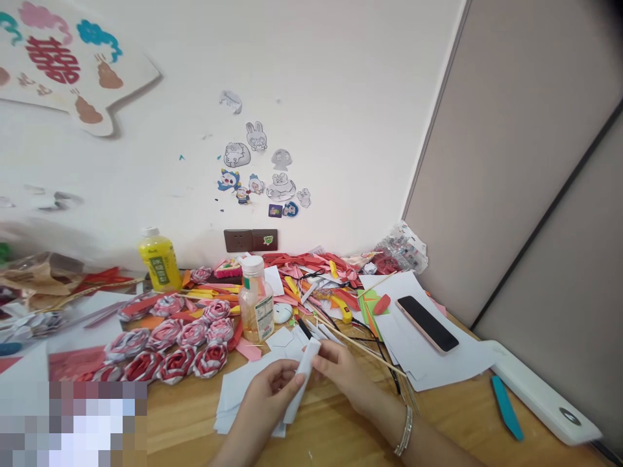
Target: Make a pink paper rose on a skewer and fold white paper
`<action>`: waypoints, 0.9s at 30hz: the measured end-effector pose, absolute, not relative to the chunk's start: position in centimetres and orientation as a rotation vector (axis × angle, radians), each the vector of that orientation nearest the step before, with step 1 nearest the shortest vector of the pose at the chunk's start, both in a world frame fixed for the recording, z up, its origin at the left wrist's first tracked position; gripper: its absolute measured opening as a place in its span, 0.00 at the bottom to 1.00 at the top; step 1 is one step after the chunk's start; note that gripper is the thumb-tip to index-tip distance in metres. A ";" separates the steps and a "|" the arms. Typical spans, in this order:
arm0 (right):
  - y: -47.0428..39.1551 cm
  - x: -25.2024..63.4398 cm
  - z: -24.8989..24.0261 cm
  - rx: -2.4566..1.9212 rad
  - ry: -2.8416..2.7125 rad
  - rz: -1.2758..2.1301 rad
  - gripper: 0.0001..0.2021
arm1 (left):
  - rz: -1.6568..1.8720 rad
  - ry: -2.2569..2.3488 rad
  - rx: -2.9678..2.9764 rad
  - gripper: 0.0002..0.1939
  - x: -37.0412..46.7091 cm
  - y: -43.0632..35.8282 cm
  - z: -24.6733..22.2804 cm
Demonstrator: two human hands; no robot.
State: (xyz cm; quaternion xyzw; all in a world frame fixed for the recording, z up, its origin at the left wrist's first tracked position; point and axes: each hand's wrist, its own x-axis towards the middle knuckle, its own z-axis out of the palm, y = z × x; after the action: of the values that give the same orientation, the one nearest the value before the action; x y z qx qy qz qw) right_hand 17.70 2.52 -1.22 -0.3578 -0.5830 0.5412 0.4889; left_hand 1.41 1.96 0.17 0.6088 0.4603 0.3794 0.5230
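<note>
A folded white paper strip (302,383) is held slantwise between my two hands over the table. My left hand (273,394) grips its lower part, thumb on top and fingers curled behind. At the strip's upper end, my right hand (341,371) pinches the edge between thumb and fingers. Loose white paper sheets (231,395) lie in a pile under and beside my left hand. Just beyond the hands are more small white paper pieces (282,338) and a black pen-like stick (304,328).
Rolled red, pink and white paper roses (178,331) stand in rows at left. Behind are a clear bottle (256,305), a yellow drink bottle (159,259) and heaped coloured paper strips (316,266). At right lie a phone (428,323), a teal cutter (506,407) and a long white device (540,392).
</note>
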 end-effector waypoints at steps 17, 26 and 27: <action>2.8 17.3 -1.9 -0.966 -1.359 1.273 0.12 | 0.923 1.202 1.501 0.12 2.1 1.3 -0.2; 2.7 17.2 -2.2 -0.996 -1.359 1.250 0.11 | 0.914 1.212 1.483 0.11 2.3 1.2 -0.3; 2.7 17.2 -2.1 -0.996 -1.357 1.246 0.11 | 0.913 1.211 1.477 0.11 2.3 1.2 -0.4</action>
State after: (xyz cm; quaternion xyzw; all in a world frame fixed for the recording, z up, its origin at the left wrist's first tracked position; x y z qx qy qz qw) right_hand 17.17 2.69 -2.13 -0.4119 -0.5611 0.5154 0.4999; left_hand 2.31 1.21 -0.37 0.6082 0.4986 0.3758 0.4901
